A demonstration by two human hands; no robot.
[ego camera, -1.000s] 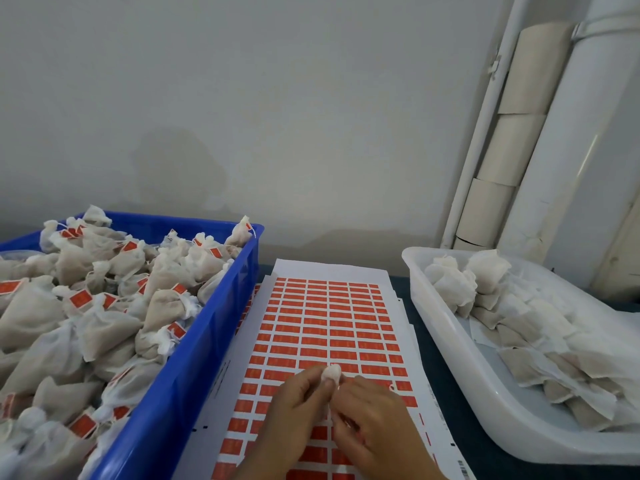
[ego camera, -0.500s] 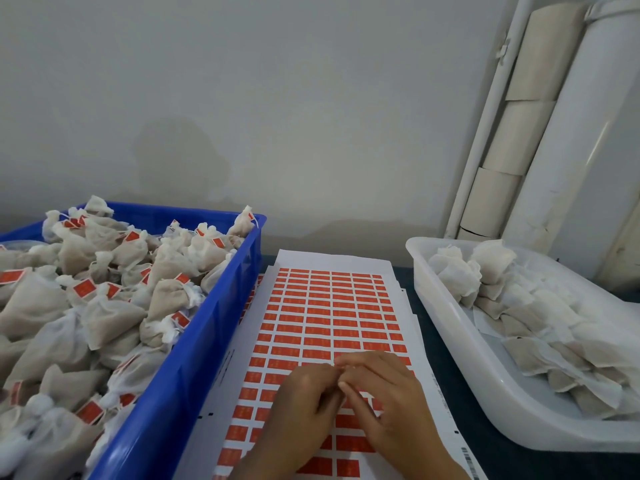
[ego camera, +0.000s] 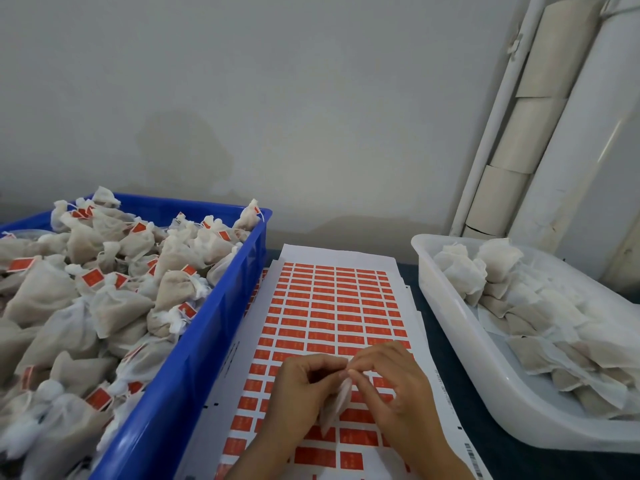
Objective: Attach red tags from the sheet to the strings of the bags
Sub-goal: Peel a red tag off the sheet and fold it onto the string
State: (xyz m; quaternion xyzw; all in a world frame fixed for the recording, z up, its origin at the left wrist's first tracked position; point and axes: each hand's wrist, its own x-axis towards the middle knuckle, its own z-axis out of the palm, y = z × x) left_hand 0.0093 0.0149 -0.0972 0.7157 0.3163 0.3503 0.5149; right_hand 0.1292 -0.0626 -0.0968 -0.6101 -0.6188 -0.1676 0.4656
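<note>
A white sheet of red tags (ego camera: 332, 306) lies flat in the middle of the dark table. Over its near part, my left hand (ego camera: 301, 389) and my right hand (ego camera: 394, 389) meet fingertip to fingertip. Between them hangs a small whitish bag (ego camera: 334, 405), its top pinched by both hands. Whether a tag is on its string is hidden by my fingers.
A blue crate (ego camera: 207, 327) on the left is heaped with tagged bags (ego camera: 114, 306). A white tub (ego camera: 460, 341) on the right holds flat bags without tags (ego camera: 540, 317). Pale pipes (ego camera: 526, 133) stand against the wall at the back right.
The bag first stood up above my fingers, then was hidden under them; now it hangs below my joined fingertips. The view has tilted slightly.
</note>
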